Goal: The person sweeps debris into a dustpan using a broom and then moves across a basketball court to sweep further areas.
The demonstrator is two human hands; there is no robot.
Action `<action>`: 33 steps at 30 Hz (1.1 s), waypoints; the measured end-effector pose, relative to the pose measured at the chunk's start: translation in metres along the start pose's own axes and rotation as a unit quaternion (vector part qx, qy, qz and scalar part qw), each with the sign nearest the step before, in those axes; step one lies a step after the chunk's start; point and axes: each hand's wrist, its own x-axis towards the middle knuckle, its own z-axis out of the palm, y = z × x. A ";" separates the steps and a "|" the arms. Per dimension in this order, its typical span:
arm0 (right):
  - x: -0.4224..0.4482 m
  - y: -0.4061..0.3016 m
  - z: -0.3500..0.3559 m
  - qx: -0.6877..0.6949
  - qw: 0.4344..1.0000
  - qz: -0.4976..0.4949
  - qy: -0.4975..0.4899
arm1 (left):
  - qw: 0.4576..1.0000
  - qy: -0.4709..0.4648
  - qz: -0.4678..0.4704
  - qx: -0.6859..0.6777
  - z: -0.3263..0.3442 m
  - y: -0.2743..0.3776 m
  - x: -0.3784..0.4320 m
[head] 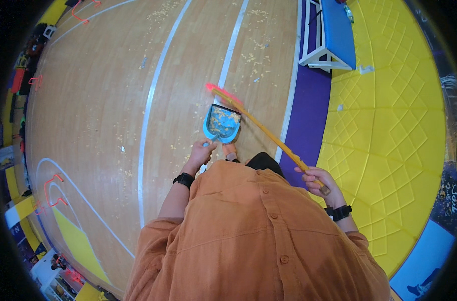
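Observation:
My left hand (202, 153) grips the handle of a blue dustpan (206, 129), which is tilted with its dark lip facing away from me. Pale flakes of debris (221, 119) lie inside the pan. In my right hand (318, 180) is the upper end of a yellow broom handle (268, 131), slanting down and left across the view. The broom's pinkish-red bristles (224, 92) are just beyond the dustpan's lip; whether they touch it I cannot tell. Below the dustpan, part of a foot (230, 149) shows.
Scattered flakes (253, 58) dot the wooden court floor (183, 75) with its white lines. A blue-topped bench (337, 34) with a white frame stands at upper right, beside yellow wall padding (386, 124). Red bent-tube frames (53, 190) and stored items line the left side.

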 end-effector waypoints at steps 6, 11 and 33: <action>0.040 -0.021 0.009 -0.245 0.953 -0.100 0.146 | 0.998 0.007 -0.026 -0.048 -0.003 0.007 0.006; 0.071 -0.069 -0.004 -0.257 0.934 -0.126 0.214 | 0.999 0.006 -0.014 -0.042 0.000 0.005 0.008; -0.001 -0.141 -0.043 -0.263 0.961 0.006 0.080 | 0.996 0.064 0.000 -0.064 0.083 0.053 0.047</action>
